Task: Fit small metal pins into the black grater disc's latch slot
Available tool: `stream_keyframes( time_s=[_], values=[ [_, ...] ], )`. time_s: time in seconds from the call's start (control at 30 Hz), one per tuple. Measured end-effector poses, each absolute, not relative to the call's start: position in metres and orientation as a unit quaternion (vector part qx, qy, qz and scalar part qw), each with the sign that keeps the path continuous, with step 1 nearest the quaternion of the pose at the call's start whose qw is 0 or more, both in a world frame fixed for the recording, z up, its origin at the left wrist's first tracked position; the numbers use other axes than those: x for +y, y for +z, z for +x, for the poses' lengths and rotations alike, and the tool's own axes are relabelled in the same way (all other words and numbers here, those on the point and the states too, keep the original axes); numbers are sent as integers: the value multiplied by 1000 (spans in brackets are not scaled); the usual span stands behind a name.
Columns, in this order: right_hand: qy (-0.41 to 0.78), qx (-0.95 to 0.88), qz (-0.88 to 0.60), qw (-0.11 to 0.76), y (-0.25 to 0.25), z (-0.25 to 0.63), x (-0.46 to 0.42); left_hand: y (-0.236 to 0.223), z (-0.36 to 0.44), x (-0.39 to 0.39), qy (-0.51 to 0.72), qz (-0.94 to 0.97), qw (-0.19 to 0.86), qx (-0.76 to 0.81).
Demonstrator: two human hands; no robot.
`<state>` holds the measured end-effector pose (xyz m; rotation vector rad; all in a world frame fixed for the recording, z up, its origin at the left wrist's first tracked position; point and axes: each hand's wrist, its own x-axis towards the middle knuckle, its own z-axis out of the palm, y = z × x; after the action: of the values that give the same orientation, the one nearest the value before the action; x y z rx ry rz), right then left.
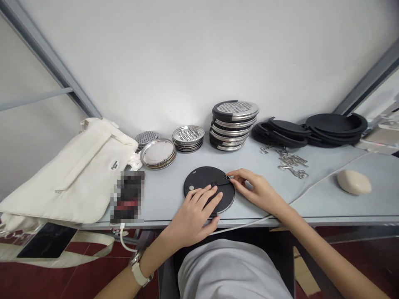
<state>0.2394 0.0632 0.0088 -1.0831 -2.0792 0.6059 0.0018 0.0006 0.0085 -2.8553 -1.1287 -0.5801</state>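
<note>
A round black disc with a metal rim (204, 180) lies flat on the grey table (168, 195) in front of me. My left hand (195, 214) rests palm-down on its near half, fingers spread. At the disc's right edge, my right hand (255, 189) pinches a small metal clip (228, 177) between thumb and forefinger. A thin black strap runs across the disc toward that clip.
Behind stand a pile of assembled graters (233, 124), perforated steel discs (188, 139), plain steel plates (157, 153), black covers (311, 128) and loose metal clips (291, 160). A cream tote bag (75, 174) lies left, a beige oval object (353, 182) right, a white cable (311, 187) between.
</note>
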Motion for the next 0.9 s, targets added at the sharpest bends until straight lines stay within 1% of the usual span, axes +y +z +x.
stream_keyframes(
  time_s=[0.9],
  values=[
    [275, -802, -420, 322, 14, 240, 62, 8, 2, 1, -179, -915, 5, -362]
  ],
)
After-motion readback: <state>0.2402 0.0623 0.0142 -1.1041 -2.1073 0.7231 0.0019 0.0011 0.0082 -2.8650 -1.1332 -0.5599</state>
